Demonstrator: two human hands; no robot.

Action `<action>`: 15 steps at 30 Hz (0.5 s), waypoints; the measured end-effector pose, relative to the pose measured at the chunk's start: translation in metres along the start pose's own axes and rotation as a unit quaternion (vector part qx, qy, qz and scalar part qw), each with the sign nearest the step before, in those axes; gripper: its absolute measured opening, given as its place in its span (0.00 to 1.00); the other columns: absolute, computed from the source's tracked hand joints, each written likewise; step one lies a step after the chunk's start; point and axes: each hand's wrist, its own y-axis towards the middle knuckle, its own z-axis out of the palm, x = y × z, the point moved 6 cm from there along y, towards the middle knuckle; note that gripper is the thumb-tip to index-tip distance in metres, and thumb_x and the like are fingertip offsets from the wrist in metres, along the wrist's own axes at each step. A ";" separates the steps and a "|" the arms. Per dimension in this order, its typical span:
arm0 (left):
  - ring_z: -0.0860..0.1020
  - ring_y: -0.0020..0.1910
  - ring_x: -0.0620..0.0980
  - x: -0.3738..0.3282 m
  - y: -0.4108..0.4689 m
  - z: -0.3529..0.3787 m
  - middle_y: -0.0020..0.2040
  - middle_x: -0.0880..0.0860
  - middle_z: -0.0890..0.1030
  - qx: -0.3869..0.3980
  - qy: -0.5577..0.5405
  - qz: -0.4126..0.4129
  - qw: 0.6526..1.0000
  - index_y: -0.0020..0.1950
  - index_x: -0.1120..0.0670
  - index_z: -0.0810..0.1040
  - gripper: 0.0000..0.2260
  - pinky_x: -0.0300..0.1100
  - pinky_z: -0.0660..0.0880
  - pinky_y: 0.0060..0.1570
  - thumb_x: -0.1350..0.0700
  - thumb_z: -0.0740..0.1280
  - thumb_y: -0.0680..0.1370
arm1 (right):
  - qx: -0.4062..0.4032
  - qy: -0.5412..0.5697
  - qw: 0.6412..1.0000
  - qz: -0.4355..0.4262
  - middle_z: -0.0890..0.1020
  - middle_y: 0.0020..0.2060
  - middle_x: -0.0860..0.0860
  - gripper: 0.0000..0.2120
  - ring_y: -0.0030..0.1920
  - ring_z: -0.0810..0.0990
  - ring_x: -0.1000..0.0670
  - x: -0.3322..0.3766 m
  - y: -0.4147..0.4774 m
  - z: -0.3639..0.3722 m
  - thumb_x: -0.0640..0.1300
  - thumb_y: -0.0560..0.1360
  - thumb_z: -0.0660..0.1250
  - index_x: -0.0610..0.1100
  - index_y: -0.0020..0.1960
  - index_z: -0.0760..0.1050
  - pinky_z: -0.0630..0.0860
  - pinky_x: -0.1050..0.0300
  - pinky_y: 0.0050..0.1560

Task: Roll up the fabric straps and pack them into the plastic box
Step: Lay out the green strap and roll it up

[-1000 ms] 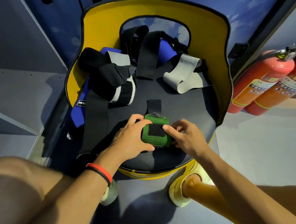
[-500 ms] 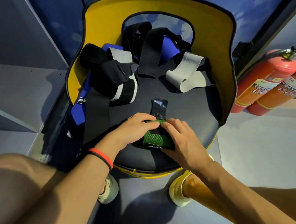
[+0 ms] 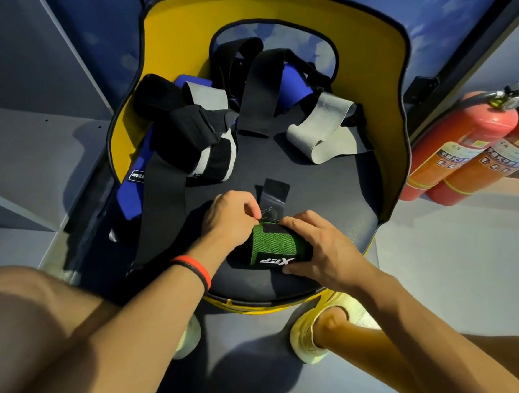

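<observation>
Presently, the green strap (image 3: 274, 245), wound almost wholly into a roll, is grasped at its right end by the right hand (image 3: 319, 249), with fingers curled over the top and the thumb set against the near edge. The left end is held by the left hand (image 3: 228, 221), its fingers curled and pinched where the black tail (image 3: 273, 194) leaves the roll. The roll is found on the seat (image 3: 329, 195), near its front edge. It is judged that the winding could spring open if either grasp is slackened before the tail is fastened, and that the roll could be tipped off the front edge by a careless push. A long black strap (image 3: 162, 202) lies just beside the left hand and could be caught up. Further back, a grey strap (image 3: 318, 130) and a blue strap (image 3: 129, 193) lie unrolled against the yellow backrest (image 3: 170, 52). Two fire extinguishers (image 3: 458, 149) stand well apart on the right. The plastic box is not seen.
</observation>
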 end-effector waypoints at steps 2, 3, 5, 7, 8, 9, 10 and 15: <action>0.81 0.41 0.49 0.001 0.003 0.001 0.38 0.45 0.83 0.029 0.029 0.011 0.999 0.32 0.44 0.83 0.14 0.37 0.72 0.36 0.61 0.72 0.74 | 0.031 0.021 0.999 0.020 0.73 0.59 0.52 0.39 0.57 0.74 0.52 -0.005 0.005 0.001 0.53 0.68 0.81 0.50 0.75 0.70 0.76 0.55 0.58; 0.81 0.41 0.49 0.002 0.005 0.002 0.39 0.45 0.83 0.046 0.038 0.011 0.998 0.32 0.43 0.83 0.15 0.37 0.73 0.36 0.62 0.71 0.74 | 0.047 0.030 0.998 0.030 0.73 0.58 0.52 0.40 0.57 0.74 0.51 -0.007 0.008 0.001 0.54 0.68 0.81 0.50 0.75 0.69 0.77 0.53 0.59; 0.81 0.43 0.48 0.004 0.006 0.004 0.42 0.44 0.84 0.074 0.034 0.005 0.997 0.35 0.43 0.84 0.16 0.38 0.75 0.38 0.63 0.68 0.74 | 0.077 0.038 0.995 0.045 0.73 0.58 0.52 0.40 0.57 0.75 0.51 -0.008 0.011 0.000 0.56 0.68 0.80 0.50 0.76 0.69 0.77 0.52 0.60; 0.82 0.46 0.50 0.003 0.006 0.002 0.43 0.46 0.84 0.087 -0.033 -0.023 0.995 0.39 0.45 0.82 0.11 0.45 0.80 0.47 0.61 0.66 0.71 | 0.104 0.024 0.993 0.057 0.75 0.59 0.51 0.41 0.59 0.75 0.50 -0.007 0.014 -0.001 0.58 0.69 0.79 0.50 0.77 0.68 0.76 0.51 0.61; 0.83 0.47 0.50 0.002 0.007 0.000 0.44 0.47 0.84 0.086 -0.076 -0.040 0.993 0.42 0.45 0.81 0.08 0.50 0.81 0.51 0.57 0.67 0.68 | 0.117 0.011 0.991 0.060 0.76 0.59 0.50 0.42 0.60 0.75 0.49 -0.007 0.015 -0.001 0.60 0.69 0.78 0.50 0.77 0.67 0.76 0.50 0.62; 0.83 0.48 0.50 0.002 0.008 -0.001 0.45 0.47 0.85 0.090 -0.105 -0.047 0.989 0.45 0.45 0.80 0.08 0.52 0.82 0.53 0.54 0.69 0.67 | 0.128 0.000 0.990 0.061 0.77 0.59 0.49 0.42 0.60 0.75 0.49 -0.006 0.015 0.000 0.61 0.69 0.77 0.50 0.77 0.67 0.76 0.49 0.62; 0.83 0.49 0.50 0.001 0.008 0.000 0.47 0.47 0.85 0.100 -0.114 -0.047 0.987 0.48 0.45 0.80 0.10 0.52 0.81 0.54 0.52 0.72 0.68 | 0.138 -0.006 0.988 0.066 0.77 0.60 0.49 0.42 0.61 0.75 0.48 -0.006 0.016 0.001 0.63 0.69 0.77 0.50 0.78 0.67 0.75 0.49 0.63; 0.82 0.50 0.50 0.005 0.007 0.004 0.49 0.48 0.84 0.058 -0.098 -0.026 0.993 0.51 0.47 0.77 0.07 0.52 0.80 0.56 0.54 0.71 0.75 | 0.155 0.013 0.984 0.085 0.73 0.59 0.49 0.41 0.59 0.75 0.47 -0.007 0.016 0.002 0.63 0.71 0.75 0.48 0.78 0.67 0.76 0.46 0.62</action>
